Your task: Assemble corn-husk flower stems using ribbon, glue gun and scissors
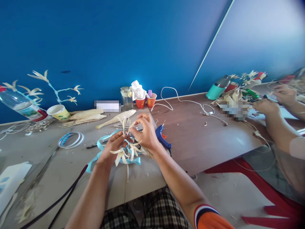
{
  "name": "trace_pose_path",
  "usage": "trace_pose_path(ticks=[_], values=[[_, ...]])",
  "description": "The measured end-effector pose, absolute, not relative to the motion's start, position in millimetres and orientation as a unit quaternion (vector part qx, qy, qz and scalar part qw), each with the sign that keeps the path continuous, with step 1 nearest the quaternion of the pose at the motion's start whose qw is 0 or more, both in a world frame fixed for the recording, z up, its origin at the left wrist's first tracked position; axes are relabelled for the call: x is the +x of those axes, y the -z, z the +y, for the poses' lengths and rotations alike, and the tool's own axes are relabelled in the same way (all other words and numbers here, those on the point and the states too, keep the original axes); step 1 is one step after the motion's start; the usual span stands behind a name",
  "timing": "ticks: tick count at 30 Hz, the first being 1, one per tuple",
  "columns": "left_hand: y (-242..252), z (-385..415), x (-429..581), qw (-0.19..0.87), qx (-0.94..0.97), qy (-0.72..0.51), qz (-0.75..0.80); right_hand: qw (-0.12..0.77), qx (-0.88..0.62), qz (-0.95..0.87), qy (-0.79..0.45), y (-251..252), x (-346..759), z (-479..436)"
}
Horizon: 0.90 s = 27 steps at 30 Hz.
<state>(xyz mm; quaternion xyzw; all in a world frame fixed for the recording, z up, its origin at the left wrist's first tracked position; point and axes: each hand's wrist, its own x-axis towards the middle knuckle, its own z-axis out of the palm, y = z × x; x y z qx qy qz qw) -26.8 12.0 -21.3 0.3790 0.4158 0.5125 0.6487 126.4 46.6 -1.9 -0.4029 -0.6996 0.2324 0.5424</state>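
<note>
My left hand (115,143) is closed around the blue-wrapped stem of a handmade flower spray (121,155) with several cream, dry-looking petals. Some blooms hang below the hands and others stand above the fingers. My right hand (145,131) pinches a pale petal (132,125) at the top of the spray, thumb against fingertips. Light blue ribbon (137,161) lies on the table beneath and around the hands. A blue glue gun (162,136) rests just right of my right hand. Part of the stem is hidden behind my fingers.
Dried husks (119,118), a glass jar (127,98) and red paper cups (151,100) stand or lie along the wall. Tape rolls (71,140) are at left, near a cup (58,112) holding a flower branch. A co-worker's hands (269,106) are at right, beyond a white cable (190,101).
</note>
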Motion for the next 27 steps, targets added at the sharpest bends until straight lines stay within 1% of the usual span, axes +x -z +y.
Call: trace_pose_path(ticks=[3,9,17,19,27], values=[[21.3,11.7,-25.6,0.651,0.384,-0.512,0.408,0.534,-0.409,-0.716,-0.185,2.2,125.3,44.0],[21.5,12.0,-23.8,0.651,0.388,-0.518,0.396,0.484,-0.415,-0.755,-0.153,0.9,125.5,43.4],[19.5,10.3,-22.1,0.645,0.366,-0.537,0.402,0.48,-0.406,-0.778,0.003,6.7,123.3,44.1],[19.8,10.2,-22.5,0.648,0.355,-0.542,0.4,0.484,-0.4,-0.778,0.011,7.8,123.1,43.9],[23.4,13.4,-24.0,0.652,0.312,-0.576,0.381,0.491,-0.37,-0.788,-0.03,14.4,121.0,43.9]])
